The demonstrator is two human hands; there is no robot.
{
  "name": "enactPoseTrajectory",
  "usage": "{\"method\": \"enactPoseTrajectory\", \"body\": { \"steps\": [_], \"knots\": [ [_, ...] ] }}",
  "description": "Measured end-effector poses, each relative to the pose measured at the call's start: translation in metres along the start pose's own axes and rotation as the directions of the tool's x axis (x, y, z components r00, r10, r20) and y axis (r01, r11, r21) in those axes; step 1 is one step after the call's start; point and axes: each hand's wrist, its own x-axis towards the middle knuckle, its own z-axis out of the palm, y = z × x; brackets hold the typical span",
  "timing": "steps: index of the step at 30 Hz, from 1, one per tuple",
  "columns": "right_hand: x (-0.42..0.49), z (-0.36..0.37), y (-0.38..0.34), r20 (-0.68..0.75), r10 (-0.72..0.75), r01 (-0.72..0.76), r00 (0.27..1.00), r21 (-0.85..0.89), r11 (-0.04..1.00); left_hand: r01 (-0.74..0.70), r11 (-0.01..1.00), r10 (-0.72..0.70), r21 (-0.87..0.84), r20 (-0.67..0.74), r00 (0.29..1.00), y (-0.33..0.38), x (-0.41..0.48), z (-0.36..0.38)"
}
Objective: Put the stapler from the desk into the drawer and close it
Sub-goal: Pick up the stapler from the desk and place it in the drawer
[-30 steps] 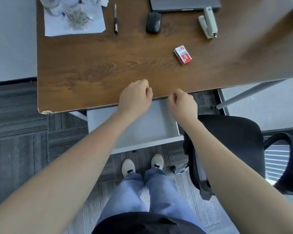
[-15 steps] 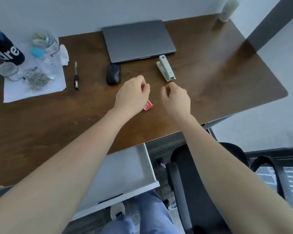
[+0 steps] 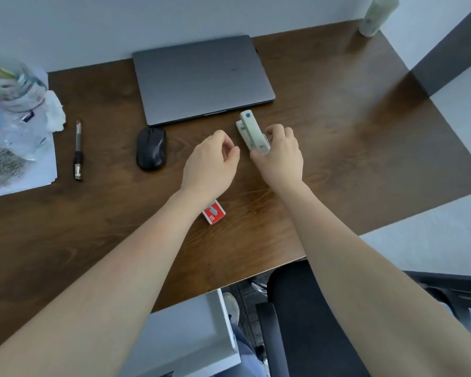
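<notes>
A pale beige stapler (image 3: pixel 249 129) with a blue dot lies on the brown wooden desk (image 3: pixel 337 159), just in front of the shut laptop. My right hand (image 3: pixel 279 155) wraps its fingers around the stapler's near end. To the stapler's left, my left hand (image 3: pixel 211 163) hovers over the desk, fingers loosely curled and holding nothing. Below the desk's front edge the white drawer (image 3: pixel 185 330) stands pulled out, its inside bare where visible.
A grey laptop (image 3: pixel 201 80), black mouse (image 3: pixel 150 148) and pen (image 3: pixel 78 151) lie on the desk. A red staple box (image 3: pixel 214 212) sits under my left forearm. Paper with jars and clips (image 3: pixel 14 131) is at the left. A black chair (image 3: pixel 310 317) stands beside the drawer.
Both hands moved forward from the desk's front edge over the desk. My right hand reached the stapler and closed on its near end; the view tilted up toward the desk.
</notes>
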Motion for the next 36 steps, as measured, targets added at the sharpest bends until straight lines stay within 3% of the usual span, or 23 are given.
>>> {"method": "enactPoseTrajectory", "body": {
  "steps": [10,23,36],
  "knots": [
    [0.028,0.032,0.006,0.041,0.080,-0.075,0.996,-0.112,0.991,0.002,0.999,-0.001,-0.047,0.007,1.000,-0.014,0.014,0.021],
    [-0.008,0.024,-0.014,-0.002,0.112,-0.111,0.994,0.096,0.989,-0.007,0.997,0.006,-0.076,-0.004,1.000,-0.008,-0.004,-0.004],
    [-0.126,0.021,-0.065,-0.064,0.023,-0.011,0.998,0.185,0.983,-0.001,0.995,-0.003,-0.095,-0.044,0.999,-0.048,-0.115,-0.068]
  ]
}}
